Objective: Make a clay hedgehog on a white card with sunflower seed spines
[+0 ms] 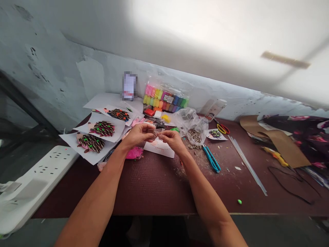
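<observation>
Close together over the middle of the table, my left hand [141, 134] and my right hand [171, 139] pinch a small see-through plastic piece [158, 131], which looks like a bit of wrapper. Its contents, if any, are too small to make out. Below my fingers lies a white paper [160, 148] with a drawing on it. A bright pink packet [134, 153] rests beside my left wrist. Sunflower seeds [195, 135] spill from a crumpled plastic bag [189, 118] to the right of my right hand. Some yellow clay [166, 118] sits just behind my hands.
Several hedgehog pictures covered in seeds [102, 128] lie at left, near a white power strip [48, 175]. Coloured clay packs [166, 99] lean on the wall. To the right are a teal utility knife [211, 158], scissors [223, 128], glue sticks [248, 166] and a yellow glue gun [276, 156].
</observation>
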`<action>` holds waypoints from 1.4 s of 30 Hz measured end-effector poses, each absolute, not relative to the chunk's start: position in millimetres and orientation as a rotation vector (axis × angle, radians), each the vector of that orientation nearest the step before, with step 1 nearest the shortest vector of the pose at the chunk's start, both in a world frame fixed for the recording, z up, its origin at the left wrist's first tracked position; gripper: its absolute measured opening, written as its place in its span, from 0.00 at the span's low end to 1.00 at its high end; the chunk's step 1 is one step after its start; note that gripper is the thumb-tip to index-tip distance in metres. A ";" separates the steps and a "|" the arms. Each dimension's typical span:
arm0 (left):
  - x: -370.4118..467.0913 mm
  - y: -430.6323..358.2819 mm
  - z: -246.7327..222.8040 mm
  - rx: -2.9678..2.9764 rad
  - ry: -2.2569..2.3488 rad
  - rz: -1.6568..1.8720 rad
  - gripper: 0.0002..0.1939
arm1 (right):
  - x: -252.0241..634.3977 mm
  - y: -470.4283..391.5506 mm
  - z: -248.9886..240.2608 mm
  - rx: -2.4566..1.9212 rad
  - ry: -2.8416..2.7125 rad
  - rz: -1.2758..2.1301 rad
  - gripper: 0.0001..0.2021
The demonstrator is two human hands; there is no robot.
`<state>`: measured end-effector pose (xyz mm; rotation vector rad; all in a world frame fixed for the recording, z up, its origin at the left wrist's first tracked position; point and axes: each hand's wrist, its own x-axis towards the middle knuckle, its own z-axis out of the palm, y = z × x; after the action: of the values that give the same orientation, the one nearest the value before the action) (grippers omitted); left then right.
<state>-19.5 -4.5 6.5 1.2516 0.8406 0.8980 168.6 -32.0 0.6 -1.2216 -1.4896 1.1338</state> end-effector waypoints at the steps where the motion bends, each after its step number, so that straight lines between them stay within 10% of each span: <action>1: -19.1 -4.2 6.1 1.244 0.839 0.887 0.17 | 168.2 -31.9 -0.1 -1.216 -1.479 1.126 0.08; 42: -8.3 -4.2 0.2 1.348 0.788 1.037 0.17 | 160.2 -34.9 -7.8 -1.308 -1.660 0.796 0.07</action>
<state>-8.3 -4.2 0.2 1.3484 0.7880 1.0375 160.2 -34.9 -7.8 -1.3083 -1.6603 0.7964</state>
